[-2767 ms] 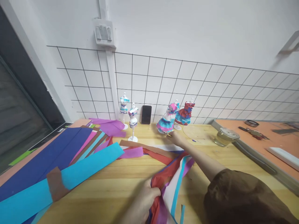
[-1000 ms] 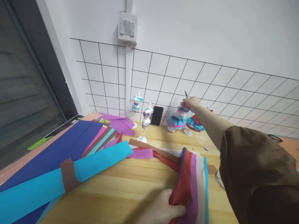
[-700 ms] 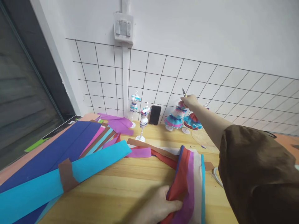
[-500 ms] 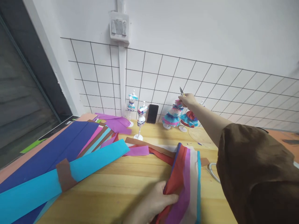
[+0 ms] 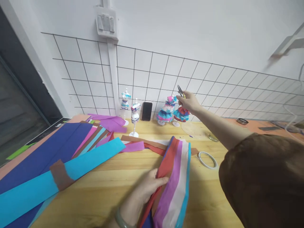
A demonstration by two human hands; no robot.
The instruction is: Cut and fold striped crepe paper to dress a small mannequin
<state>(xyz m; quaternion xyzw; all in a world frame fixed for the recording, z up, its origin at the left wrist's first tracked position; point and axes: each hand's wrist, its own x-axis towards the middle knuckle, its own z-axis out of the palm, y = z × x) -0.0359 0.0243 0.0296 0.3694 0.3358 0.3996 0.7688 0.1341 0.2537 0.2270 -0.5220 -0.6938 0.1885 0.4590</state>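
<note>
My left hand (image 5: pixel 152 185) pinches the edge of a stack of long crepe paper strips (image 5: pixel 174 175) in red, brown, purple, white and blue, with the thumb on top. The strips slant up from the table toward the middle. Farther back, my right hand (image 5: pixel 188 101) is closed around a small pair of scissors (image 5: pixel 180 90), whose dark blades point up and slightly apart; a bit of yellow handle shows. This hand is in front of a mini dress form (image 5: pixel 181 113) in a red and blue ruffled skirt. Beside it stands another form (image 5: pixel 167 110) in pink, white and blue ruffles.
Two white dress forms (image 5: pixel 135 115) with little paper on them stand left of a phone (image 5: pixel 147 111) leaning on the wall grid. Coloured paper sheets (image 5: pixel 57 142) cover the left side, with a blue strip (image 5: pixel 95 158) across them. A tape roll (image 5: pixel 207 160) lies at right.
The view has turned to the right, bringing the whole tape roll into sight. My right hand has turned a little, and the scissor blades show more clearly. My left hand still grips the strips.
</note>
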